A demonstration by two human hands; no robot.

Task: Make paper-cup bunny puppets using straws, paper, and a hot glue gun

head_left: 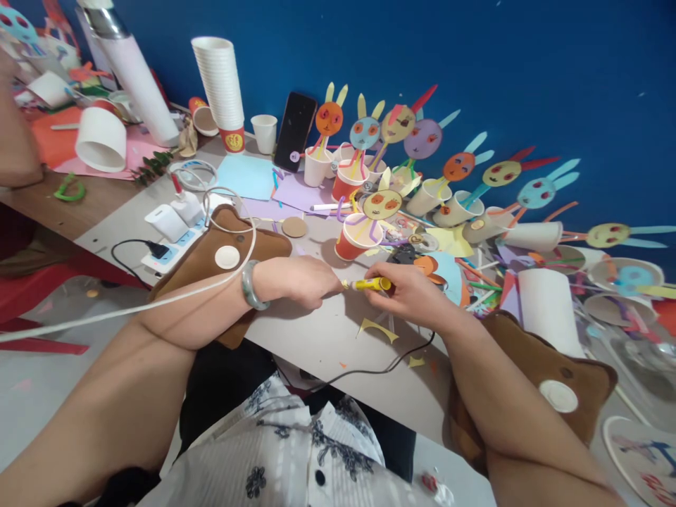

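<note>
1. One black cord [391, 367] curves over the near desk [311, 338], nearest my view; I judge that a forearm snagging it could jerk the work.
2. Just beyond, the right hand [409, 292] pinches a yellow tool [372, 284]. The left hand [311, 282] is curled, fingertips at the tool's pale tip; whether they pinch anything, I cannot tell. With so little gap, a slip could put the tip on skin.
3. That tool looks short and glossy, its right end seemingly hollow, lying roughly level above the desk.
4. Behind the hands, a red cup [351, 243] with a yellow rabbit face [382, 204] stands near enough that I'd worry about lifted knuckles tipping it.
5. Farthest, more rabbit faces line the blue wall [370, 42].
</note>
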